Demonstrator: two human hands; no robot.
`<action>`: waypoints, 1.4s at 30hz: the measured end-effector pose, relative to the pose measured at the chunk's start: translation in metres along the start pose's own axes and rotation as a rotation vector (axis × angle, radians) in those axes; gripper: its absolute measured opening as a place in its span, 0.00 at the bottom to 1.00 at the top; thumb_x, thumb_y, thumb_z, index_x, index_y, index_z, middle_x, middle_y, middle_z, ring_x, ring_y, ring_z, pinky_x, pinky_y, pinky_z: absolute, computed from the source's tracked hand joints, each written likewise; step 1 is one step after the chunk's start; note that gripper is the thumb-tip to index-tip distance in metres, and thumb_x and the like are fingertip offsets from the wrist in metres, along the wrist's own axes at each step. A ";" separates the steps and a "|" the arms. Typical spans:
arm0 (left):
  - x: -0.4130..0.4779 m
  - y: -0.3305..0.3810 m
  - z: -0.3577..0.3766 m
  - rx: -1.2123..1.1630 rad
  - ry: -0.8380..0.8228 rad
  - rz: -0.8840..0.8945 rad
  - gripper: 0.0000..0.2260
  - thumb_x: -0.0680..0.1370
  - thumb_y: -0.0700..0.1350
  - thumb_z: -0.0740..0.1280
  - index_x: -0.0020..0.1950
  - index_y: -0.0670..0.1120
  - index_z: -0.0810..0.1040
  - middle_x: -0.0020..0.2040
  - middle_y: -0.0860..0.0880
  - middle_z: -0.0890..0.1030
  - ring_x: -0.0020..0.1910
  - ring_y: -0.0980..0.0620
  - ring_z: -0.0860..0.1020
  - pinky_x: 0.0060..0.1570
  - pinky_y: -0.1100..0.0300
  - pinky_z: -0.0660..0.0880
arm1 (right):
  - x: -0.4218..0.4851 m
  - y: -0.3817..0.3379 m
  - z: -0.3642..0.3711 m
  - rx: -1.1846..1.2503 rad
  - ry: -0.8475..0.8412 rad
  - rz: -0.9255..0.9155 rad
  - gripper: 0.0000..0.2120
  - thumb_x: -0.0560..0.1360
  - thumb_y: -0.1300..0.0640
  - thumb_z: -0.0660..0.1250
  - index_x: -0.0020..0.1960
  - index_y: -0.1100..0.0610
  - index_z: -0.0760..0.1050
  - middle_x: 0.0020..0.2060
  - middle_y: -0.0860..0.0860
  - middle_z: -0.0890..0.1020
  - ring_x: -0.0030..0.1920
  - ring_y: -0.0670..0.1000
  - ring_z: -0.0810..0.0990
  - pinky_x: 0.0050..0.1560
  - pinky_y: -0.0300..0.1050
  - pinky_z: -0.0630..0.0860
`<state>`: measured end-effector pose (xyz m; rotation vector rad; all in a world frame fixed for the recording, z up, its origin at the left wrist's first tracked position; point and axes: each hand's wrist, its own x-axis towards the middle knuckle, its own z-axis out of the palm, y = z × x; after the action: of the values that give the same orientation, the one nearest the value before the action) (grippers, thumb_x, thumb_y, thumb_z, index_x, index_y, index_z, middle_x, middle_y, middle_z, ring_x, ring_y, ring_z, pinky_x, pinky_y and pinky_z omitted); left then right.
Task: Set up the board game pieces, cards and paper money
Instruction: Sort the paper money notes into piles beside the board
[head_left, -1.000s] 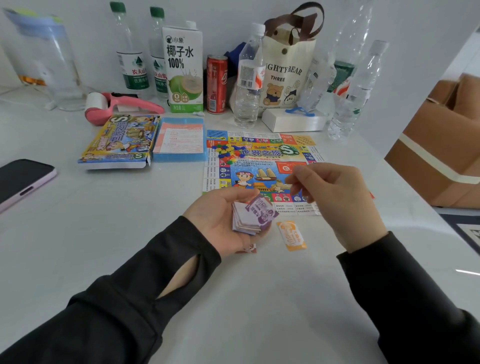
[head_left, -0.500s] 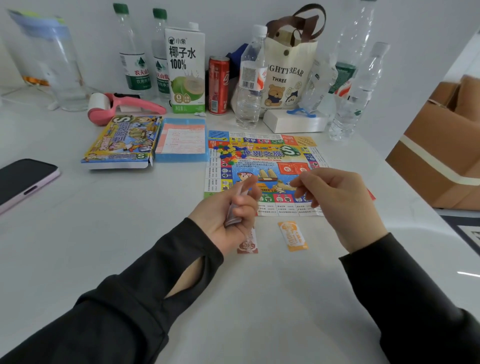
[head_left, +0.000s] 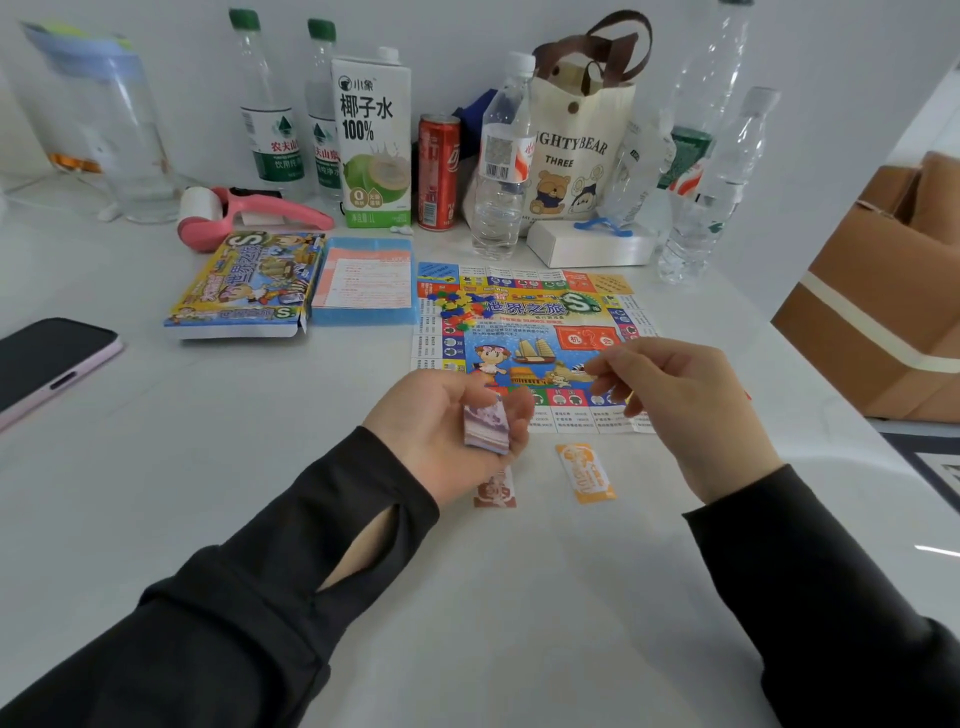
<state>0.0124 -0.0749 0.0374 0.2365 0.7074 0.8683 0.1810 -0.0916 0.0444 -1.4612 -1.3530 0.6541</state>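
Observation:
My left hand (head_left: 436, 426) grips a small stack of purple paper money (head_left: 485, 426) just in front of the game board (head_left: 535, 332). My right hand (head_left: 680, 410) hovers over the board's near right corner with thumb and fingers curled together; I see nothing in it. An orange note (head_left: 584, 473) lies flat on the table in front of the board. A brown note (head_left: 496, 491) lies beside it, partly hidden under my left hand. A heap of small coloured pieces (head_left: 457, 306) sits on the board's far left part.
The game box (head_left: 244, 283) and a blue tray with a sheet (head_left: 363, 280) lie left of the board. A phone (head_left: 47, 364) is at the left edge. Bottles, a carton (head_left: 371, 140), a can, a tote bag (head_left: 576, 150) line the back. A cardboard box (head_left: 883, 312) stands right.
My left hand turned the money stack edge-on, then back, so the purple face shows again. My right hand stayed nearly still over the board's corner.

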 end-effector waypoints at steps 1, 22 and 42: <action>0.001 0.001 0.000 0.026 -0.016 0.028 0.19 0.73 0.27 0.49 0.60 0.38 0.68 0.50 0.35 0.76 0.39 0.43 0.78 0.36 0.57 0.75 | 0.000 0.000 -0.001 -0.003 0.002 0.004 0.16 0.75 0.62 0.62 0.32 0.51 0.80 0.26 0.45 0.80 0.30 0.42 0.75 0.34 0.39 0.69; -0.002 0.002 0.000 0.381 -0.146 0.007 0.17 0.74 0.26 0.51 0.53 0.40 0.73 0.43 0.38 0.81 0.36 0.43 0.83 0.34 0.52 0.80 | 0.005 0.006 -0.005 -0.078 -0.137 0.057 0.06 0.73 0.56 0.67 0.38 0.48 0.80 0.38 0.50 0.83 0.38 0.47 0.77 0.41 0.42 0.71; 0.000 -0.008 -0.005 1.060 -0.319 0.118 0.21 0.76 0.29 0.60 0.62 0.50 0.65 0.54 0.38 0.79 0.48 0.40 0.82 0.47 0.48 0.80 | 0.005 0.006 -0.011 -0.146 -0.400 0.141 0.09 0.67 0.58 0.74 0.30 0.47 0.82 0.27 0.44 0.80 0.35 0.47 0.72 0.40 0.43 0.70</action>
<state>0.0144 -0.0802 0.0300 1.3412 0.8010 0.4720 0.1943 -0.0898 0.0444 -1.6095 -1.6397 0.9967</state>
